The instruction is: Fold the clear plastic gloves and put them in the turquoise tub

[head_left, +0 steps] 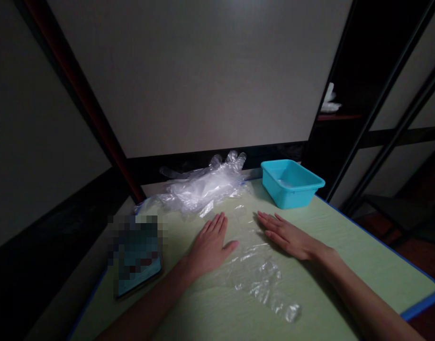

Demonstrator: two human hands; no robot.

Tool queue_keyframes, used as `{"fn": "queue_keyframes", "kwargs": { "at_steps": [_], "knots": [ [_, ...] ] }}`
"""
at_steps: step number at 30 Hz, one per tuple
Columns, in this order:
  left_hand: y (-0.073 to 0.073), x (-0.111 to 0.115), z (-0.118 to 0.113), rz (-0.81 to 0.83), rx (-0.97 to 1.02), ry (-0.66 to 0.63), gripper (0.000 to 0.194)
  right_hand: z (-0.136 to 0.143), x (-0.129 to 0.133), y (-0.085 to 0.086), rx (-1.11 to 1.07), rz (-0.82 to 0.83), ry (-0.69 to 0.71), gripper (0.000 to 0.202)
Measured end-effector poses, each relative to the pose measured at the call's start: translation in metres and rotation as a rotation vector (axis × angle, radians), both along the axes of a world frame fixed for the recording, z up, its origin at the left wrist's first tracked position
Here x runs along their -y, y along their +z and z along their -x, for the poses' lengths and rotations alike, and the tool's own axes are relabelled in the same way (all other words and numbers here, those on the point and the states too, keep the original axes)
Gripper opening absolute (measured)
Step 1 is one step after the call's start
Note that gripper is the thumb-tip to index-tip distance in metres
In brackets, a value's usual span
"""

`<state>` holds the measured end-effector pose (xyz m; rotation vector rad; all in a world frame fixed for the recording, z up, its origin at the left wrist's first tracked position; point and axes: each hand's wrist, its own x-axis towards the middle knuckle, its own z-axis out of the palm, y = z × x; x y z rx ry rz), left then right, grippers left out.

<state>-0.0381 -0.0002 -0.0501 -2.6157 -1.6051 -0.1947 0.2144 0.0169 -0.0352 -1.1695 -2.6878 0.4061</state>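
"Which step do we seem to be in?"

"Smoothing, we judge: our left hand [209, 246] lies palm down at the frame's centre, over the edge of a clear plastic glove [262, 284] on the green table [367, 270]."

"And our right hand [290, 237]?"

"Right of centre, turned partly on its edge, just beside the sheet. We cannot tell if it touches."

"Do we pinch anything?"

"Nothing. Both hands are flat, fingers pressed together; the left thumb stands out, the right one lies nearer its fingers."

"What would the next move call for?"

"Light, even palms if we spread the film further; a fingertip under an edge if we lift it. Thin stuff like this probably clings and wrinkles."

"Which way does it point?"

"Its long axis slants from the middle of the frame, between our hands, to the lower right. We take the narrow, crumpled end down there for fingers; the upper end is too faint to tell."

"What lies behind?"

"A pile of plastic gloves [206, 187] above centre, and a blue tub [295, 199] to its right."
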Motion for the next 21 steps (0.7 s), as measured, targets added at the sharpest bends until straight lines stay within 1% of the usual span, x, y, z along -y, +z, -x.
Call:
{"fn": "queue_keyframes", "kwargs": {
  "at_steps": [3, 8, 16, 21],
  "knots": [
    [0.0, 0.0, -0.001, 0.006, -0.007, 0.008, 0.069, 0.0, -0.002, -0.006, 0.05, 0.011, -0.011, 0.055],
    [0.001, 0.0, -0.002, -0.001, -0.007, 0.003, 0.07, -0.004, -0.007, -0.014, 0.061, -0.017, -0.063, 0.057],
    [-0.002, -0.001, 0.0, -0.021, 0.003, -0.011, 0.068, -0.004, -0.007, -0.015, 0.065, -0.08, -0.203, 0.053],
    [0.0, -0.001, 0.0, -0.008, 0.007, -0.011, 0.068, -0.005, -0.007, -0.016, 0.092, -0.096, -0.23, 0.052]
  ]
}}
